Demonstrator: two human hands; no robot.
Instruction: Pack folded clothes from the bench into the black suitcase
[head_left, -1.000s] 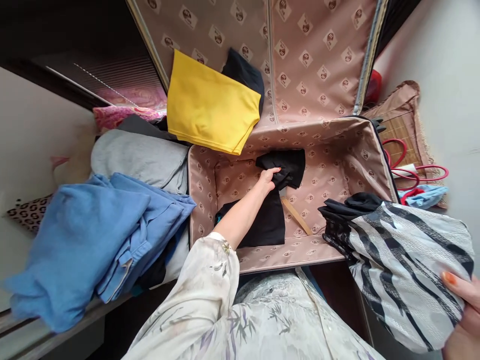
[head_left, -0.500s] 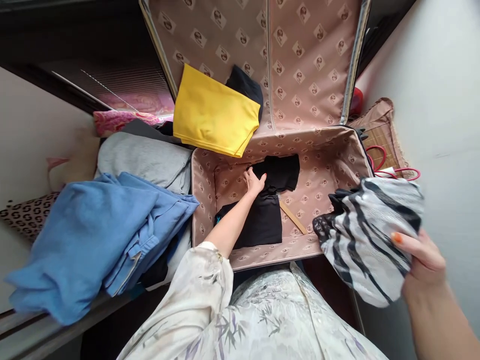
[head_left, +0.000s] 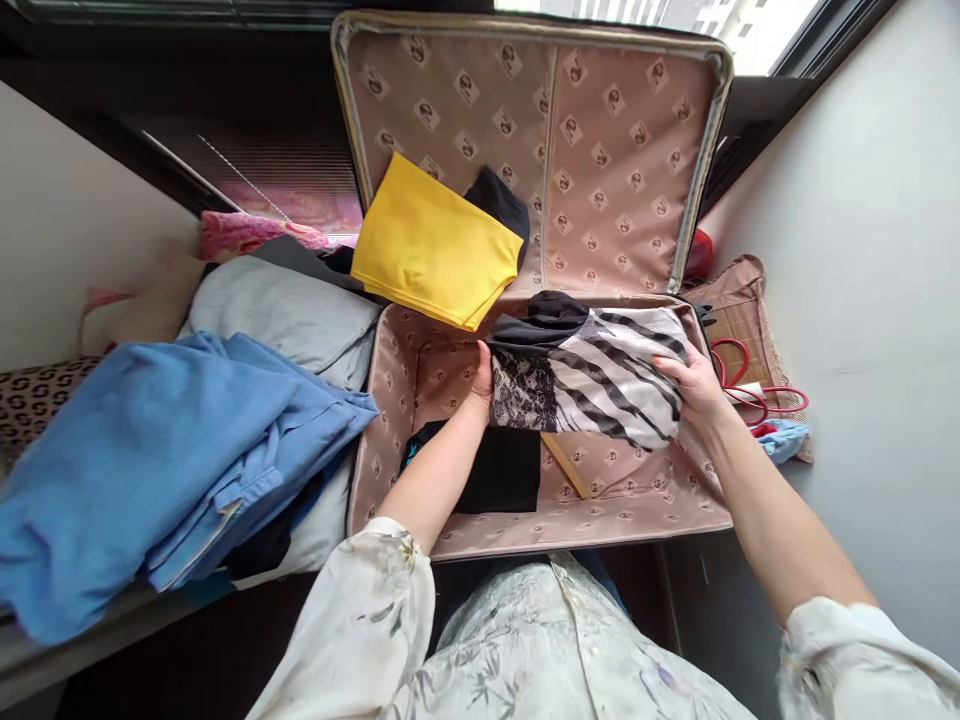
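A folded zebra-striped garment [head_left: 611, 375], black and white with a black lace panel and a plain black part, is stretched level over the suitcase [head_left: 457, 380]. At its right edge my right hand [head_left: 694, 380] grips the cloth, thumb on top. My left hand [head_left: 484, 380] holds the opposite edge, its fingers mostly hidden behind the fabric. Below, a folded black garment [head_left: 499, 480] lies on the pink patterned lining, beside a tan strip [head_left: 566, 467]. The other black garment further back is covered from sight.
A folded yellow garment [head_left: 439, 245] and a dark one [head_left: 499, 205] rest against the raised lid [head_left: 622, 150]. Blue clothing [head_left: 150, 440] and grey clothing [head_left: 285, 310] are heaped at the left. A brown bag [head_left: 739, 300] and red cord [head_left: 750, 400] sit right, near the wall.
My right hand has brought the striped garment left, from beyond the suitcase's right side to over it. My left hand has left the black garment and taken the striped one's left edge.
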